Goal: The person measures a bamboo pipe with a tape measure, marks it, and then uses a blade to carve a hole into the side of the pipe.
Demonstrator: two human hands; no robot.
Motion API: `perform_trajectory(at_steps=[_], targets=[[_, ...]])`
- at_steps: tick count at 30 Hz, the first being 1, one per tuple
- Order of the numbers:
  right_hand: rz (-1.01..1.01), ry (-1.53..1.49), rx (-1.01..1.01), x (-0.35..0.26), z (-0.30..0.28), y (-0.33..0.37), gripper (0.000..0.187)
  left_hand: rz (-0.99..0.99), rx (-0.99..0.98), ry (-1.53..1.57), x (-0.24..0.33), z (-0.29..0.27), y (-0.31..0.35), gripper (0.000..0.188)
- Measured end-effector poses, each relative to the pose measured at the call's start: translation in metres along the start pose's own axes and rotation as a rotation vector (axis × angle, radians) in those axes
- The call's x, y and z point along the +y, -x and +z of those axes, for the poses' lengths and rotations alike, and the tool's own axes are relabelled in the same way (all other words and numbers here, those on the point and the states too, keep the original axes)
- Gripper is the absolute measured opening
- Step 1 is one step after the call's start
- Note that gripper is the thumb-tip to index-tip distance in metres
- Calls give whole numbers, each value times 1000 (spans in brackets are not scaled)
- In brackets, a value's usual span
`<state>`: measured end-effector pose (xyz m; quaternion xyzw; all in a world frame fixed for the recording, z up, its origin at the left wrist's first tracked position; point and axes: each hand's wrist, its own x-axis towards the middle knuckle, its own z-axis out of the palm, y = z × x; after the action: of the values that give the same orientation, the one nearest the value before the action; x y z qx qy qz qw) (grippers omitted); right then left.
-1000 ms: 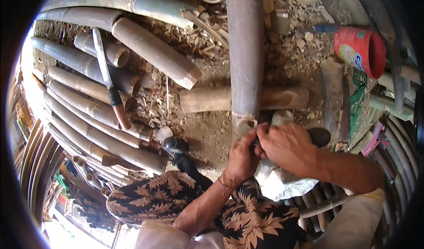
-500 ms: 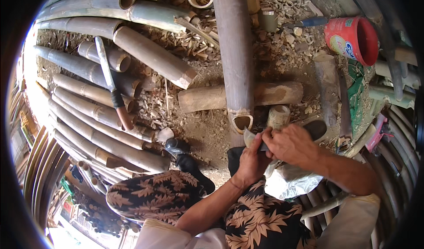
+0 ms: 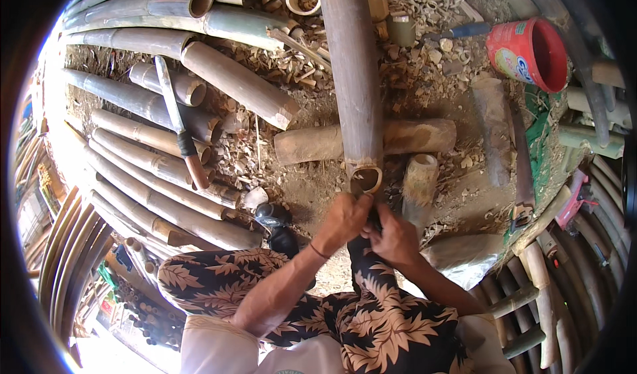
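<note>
A thick bamboo pole (image 3: 352, 75) runs from the far edge toward me, its cut open end close to my hands. It rests across a short log (image 3: 308, 146). My right hand (image 3: 396, 240) is closed round the dark handle of a knife (image 3: 375, 220), just below the pole's open end. My left hand (image 3: 342, 220) is closed beside it, knuckles at the lower left of the rim. What the left fingers grip is hidden, and most of the blade cannot be made out. My knees in patterned trousers lie beneath my forearms.
Many bamboo poles (image 3: 152, 195) lie on the left, with a long-bladed machete (image 3: 170, 102) across them. A short bamboo piece (image 3: 420, 181) stands right of the pole. Farther right are a tipped red bucket (image 3: 514, 55) and a log (image 3: 491, 132). Shavings cover the ground.
Both hands have moved to the pole's open end; the left hand has shifted left and up, the right hand left and down. The view has shifted slightly.
</note>
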<state>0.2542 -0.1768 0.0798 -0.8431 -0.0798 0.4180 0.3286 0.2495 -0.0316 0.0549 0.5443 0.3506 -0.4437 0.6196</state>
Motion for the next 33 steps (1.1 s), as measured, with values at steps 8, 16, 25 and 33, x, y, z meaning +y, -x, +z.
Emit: perform_trajectory(at_steps=[8, 16, 25, 33], targets=[[-298, 714, -397, -36, -87, -53, 38, 141, -4, 815, -6, 37, 0, 34], [-480, 1037, -885, -78, -67, -141, 12, 257, -415, 1664, -14, 36, -16, 36], [-24, 146, -210, -15, -68, -12, 38, 513, -349, 126, -45, 38, 55, 77], [430, -535, -331, -35, 16, -13, 51, 224, 209, -234, -94, -17, 88, 56]])
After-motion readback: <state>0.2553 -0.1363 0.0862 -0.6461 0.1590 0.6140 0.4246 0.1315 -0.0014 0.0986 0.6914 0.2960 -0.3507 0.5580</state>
